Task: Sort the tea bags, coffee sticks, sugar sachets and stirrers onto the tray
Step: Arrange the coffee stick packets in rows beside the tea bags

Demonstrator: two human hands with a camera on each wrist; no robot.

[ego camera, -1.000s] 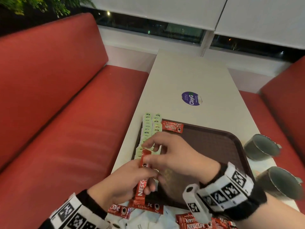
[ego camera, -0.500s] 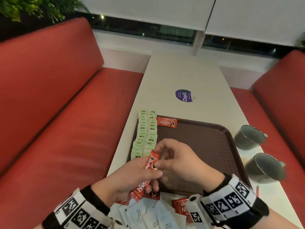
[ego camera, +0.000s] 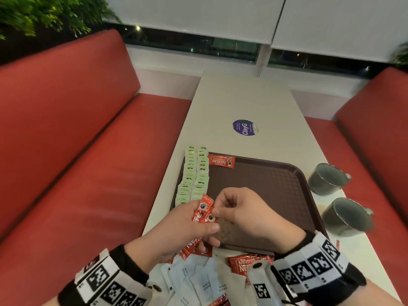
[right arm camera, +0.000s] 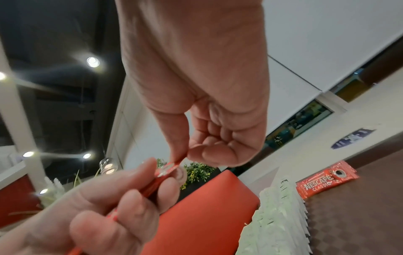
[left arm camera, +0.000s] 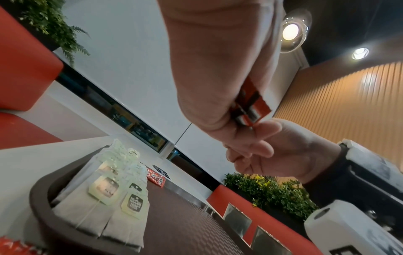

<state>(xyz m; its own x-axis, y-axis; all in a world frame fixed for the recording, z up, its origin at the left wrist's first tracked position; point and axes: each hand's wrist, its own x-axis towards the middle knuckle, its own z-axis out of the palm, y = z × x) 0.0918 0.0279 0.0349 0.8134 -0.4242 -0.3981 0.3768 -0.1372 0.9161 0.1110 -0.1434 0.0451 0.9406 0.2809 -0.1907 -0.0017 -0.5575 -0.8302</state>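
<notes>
My left hand point(ego camera: 187, 226) grips a small bunch of red coffee sticks point(ego camera: 204, 212) above the near left corner of the brown tray point(ego camera: 276, 186). My right hand point(ego camera: 234, 208) pinches the top end of one of those coffee sticks point(right arm camera: 169, 170) between thumb and forefinger. Two rows of green-tagged tea bags point(ego camera: 194, 175) lie along the tray's left edge. One coffee stick point(ego camera: 221, 160) lies flat at the tray's far left. White sugar sachets point(ego camera: 198, 281) and more coffee sticks point(ego camera: 242, 262) are piled on the table in front of the tray.
Two dark metal cups point(ego camera: 326, 178) point(ego camera: 346, 217) stand to the right of the tray. A round blue sticker point(ego camera: 245, 127) is on the white table point(ego camera: 242, 102) beyond it. Red benches point(ego camera: 77, 151) run along both sides.
Both hands stayed over the tray's near left corner. The sticks in my left hand fanned apart, and my right fingers shifted onto the top end of one.
</notes>
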